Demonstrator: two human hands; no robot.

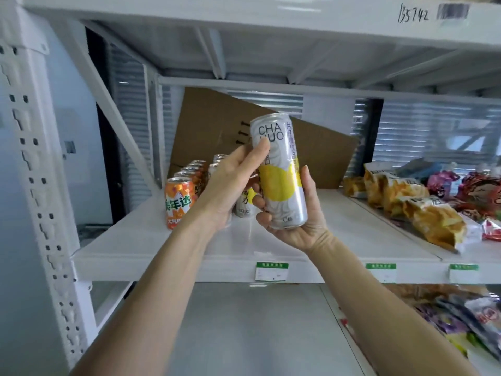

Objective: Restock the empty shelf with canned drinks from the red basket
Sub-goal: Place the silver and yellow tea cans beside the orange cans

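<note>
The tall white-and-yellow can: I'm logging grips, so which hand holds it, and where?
Both: the right hand grips the tall can round its lower end; the left hand touches its upper side.

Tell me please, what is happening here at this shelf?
A person is stocking a white shelf with canned drinks. Both hands hold one tall silver and yellow can above the shelf: the right hand grips its lower part, the left hand holds its side. A row of orange cans already stands at the left, with similar silver cans beside it. Snack bags lie at the right.
</note>
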